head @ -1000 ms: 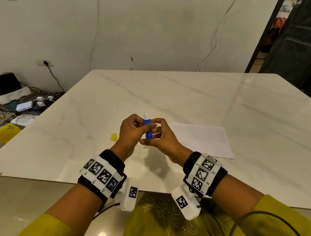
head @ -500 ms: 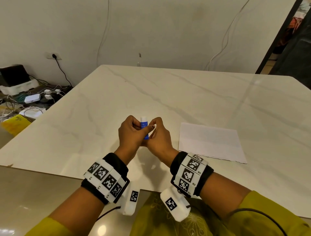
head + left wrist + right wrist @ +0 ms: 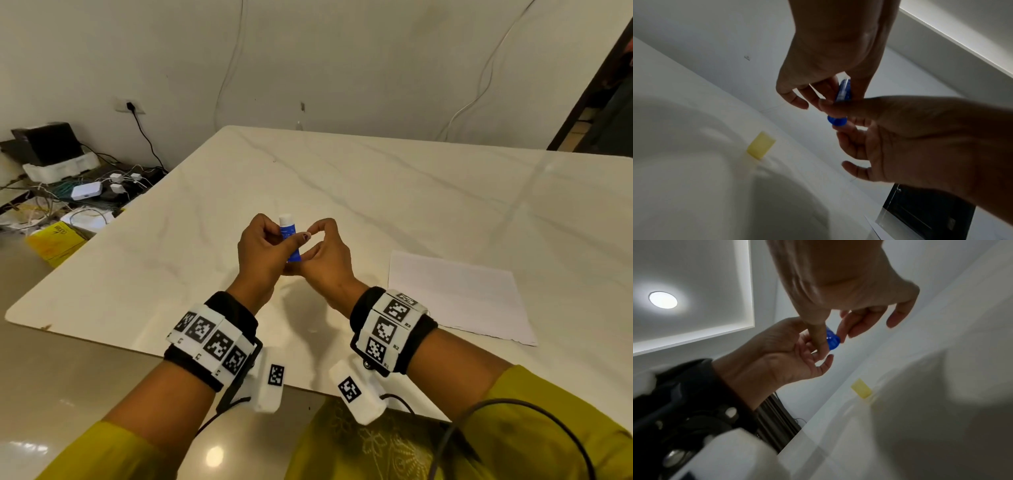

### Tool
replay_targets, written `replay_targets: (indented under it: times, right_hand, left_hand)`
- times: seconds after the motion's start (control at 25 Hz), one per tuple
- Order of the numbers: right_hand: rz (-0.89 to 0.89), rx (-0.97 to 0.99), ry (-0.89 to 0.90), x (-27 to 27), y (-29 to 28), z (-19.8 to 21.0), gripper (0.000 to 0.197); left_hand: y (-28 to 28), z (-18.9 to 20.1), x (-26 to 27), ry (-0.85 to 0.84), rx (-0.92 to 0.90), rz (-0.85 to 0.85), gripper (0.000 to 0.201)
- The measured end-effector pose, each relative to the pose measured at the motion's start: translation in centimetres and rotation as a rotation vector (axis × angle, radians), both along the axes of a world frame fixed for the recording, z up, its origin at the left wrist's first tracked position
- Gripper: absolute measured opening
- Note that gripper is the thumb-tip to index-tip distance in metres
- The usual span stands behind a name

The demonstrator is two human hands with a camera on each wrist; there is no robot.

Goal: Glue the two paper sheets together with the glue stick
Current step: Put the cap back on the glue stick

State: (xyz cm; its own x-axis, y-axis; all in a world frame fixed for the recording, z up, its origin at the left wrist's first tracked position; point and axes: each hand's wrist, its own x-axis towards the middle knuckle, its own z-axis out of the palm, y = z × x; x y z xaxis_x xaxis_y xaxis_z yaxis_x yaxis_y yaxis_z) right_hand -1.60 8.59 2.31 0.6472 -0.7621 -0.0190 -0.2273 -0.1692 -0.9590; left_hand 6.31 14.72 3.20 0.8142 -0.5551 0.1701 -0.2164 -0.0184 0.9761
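Two-handed as a second ago: grips glue stick (image 3: 289,236) barrel in left hand (image 3: 263,253), pinches blue base with right hand (image 3: 329,260), forefinger now arched clear, likely mid-twist; leaves yellow cap (image 3: 761,145) on table (image 3: 376,192), paper sheets (image 3: 455,294) unglued at right.

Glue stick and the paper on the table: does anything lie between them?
In the head view, only the right hand sits between the glue stick and the paper; past the hand, the table is bare up to the sheet.
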Motion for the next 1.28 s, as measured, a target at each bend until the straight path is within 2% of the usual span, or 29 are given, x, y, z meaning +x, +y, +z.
replay_targets:
  times: [0.12,0.2,0.28,0.32,0.4,0.56,0.68,0.76,0.84,0.92,0.96,1.04,1.12,1.2,1.28]
  right_hand:
    - [-0.025,-0.197,0.057,1.3,0.8,0.1,0.051]
    - [0.078,-0.087,-0.012,1.6,0.5,0.2,0.054]
    - [0.209,0.148,-0.109,1.7,-0.2,0.3,0.056]
    - [0.232,0.230,-0.145,1.7,-0.6,0.2,0.056]
    - [0.178,0.244,-0.156,2.0,-1.0,-0.2,0.059]
    - [-0.004,-0.008,-0.006,3.5,-0.7,-1.0,0.051]
    - [-0.034,-0.118,0.037,4.3,-0.6,-0.7,0.044]
    - [0.075,-0.131,0.114,4.4,-1.1,-0.9,0.057]
    - [0.266,-0.188,0.372,4.8,-1.8,-1.7,0.075]
    - [0.408,-0.303,0.552,5.3,-2.2,-2.5,0.069]
    - [0.445,-0.340,0.546,5.5,-2.3,-2.7,0.058]
    - [0.494,-0.376,0.503,5.6,-2.6,-2.5,0.038]
    - [0.401,-0.376,0.431,5.0,-3.2,-2.2,0.027]
    - [0.137,-0.125,0.168,3.8,-4.9,-1.5,0.013]
    - [-0.029,0.288,-0.189,2.2,-6.4,0.4,0.016]
  left_hand:
    - [-0.4,0.3,0.2,-0.025,-0.025,0.076,0.041]
    - [-0.3,0.5,1.1,-0.009,-0.046,0.067,0.039]
    - [0.0,0.4,2.2,0.024,-0.060,0.018,0.037]
    - [0.1,0.2,2.6,0.035,-0.059,-0.006,0.036]
    - [0.1,0.0,3.0,0.027,-0.038,-0.036,0.036]
    - [-0.6,-0.8,2.5,-0.001,-0.019,0.034,0.035]
    - [-1.0,-0.8,2.3,-0.062,-0.017,0.100,0.037]
    - [-0.6,-0.6,2.9,-0.082,-0.034,0.133,0.035]
    - [0.0,-0.6,4.0,-0.083,-0.069,0.164,0.032]
    - [0.3,-0.6,4.9,-0.084,-0.089,0.167,0.025]
    - [0.3,-0.6,5.1,-0.086,-0.089,0.161,0.023]
    - [0.3,-1.0,5.3,-0.082,-0.071,0.141,0.022]
    - [0.1,-1.4,5.3,-0.067,-0.051,0.115,0.020]
    - [-0.1,-1.7,5.1,-0.071,-0.027,0.085,0.021]
    - [-0.5,-1.6,4.4,-0.090,-0.006,0.044,0.022]
